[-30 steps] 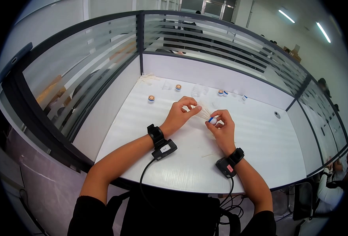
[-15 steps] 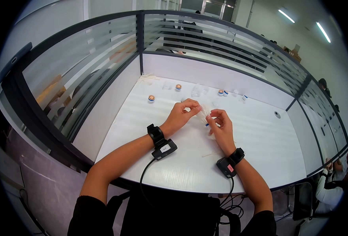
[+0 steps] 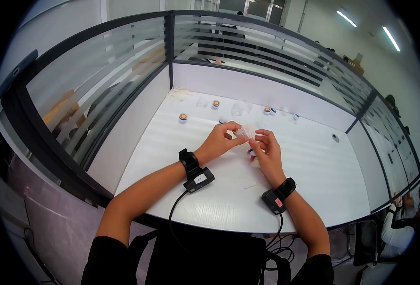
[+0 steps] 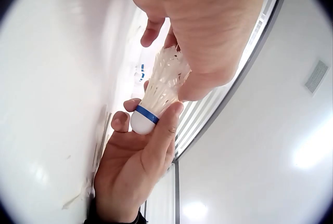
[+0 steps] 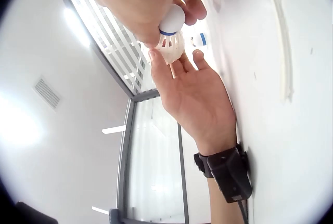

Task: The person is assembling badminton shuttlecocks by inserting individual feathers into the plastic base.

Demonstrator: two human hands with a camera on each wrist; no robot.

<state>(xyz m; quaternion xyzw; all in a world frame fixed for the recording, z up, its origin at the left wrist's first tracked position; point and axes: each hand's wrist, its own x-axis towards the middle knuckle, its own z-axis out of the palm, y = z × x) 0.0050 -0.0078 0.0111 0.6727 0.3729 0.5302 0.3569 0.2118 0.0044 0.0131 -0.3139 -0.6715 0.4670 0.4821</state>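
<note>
Both hands hold one white shuttlecock [image 4: 167,81] with a blue band round its rounded base. In the head view, my left hand [image 3: 218,141] pinches the open end of its feather skirt from the left. On the other side, my right hand [image 3: 268,154] grips it with the thumb along the skirt near the band. The left wrist view shows the base low among the right fingers [image 4: 130,104], while the left hand partly hides the skirt's upper end. Seen from the right wrist, the base [image 5: 173,20] sticks out beside the right hand.
Several short blue-banded pieces [image 3: 183,118] stand or lie on the white table [image 3: 210,202]. Clear crumpled bits [image 3: 241,108] lie toward the back. Thin off-white strips [image 3: 179,93] are heaped in the far left corner. Low partition walls [image 3: 262,90] enclose the table.
My right fingers have shifted from the base up toward the skirt, and the shuttlecock has turned more upright. The left hand has dropped slightly, uncovering a blue-banded piece behind it.
</note>
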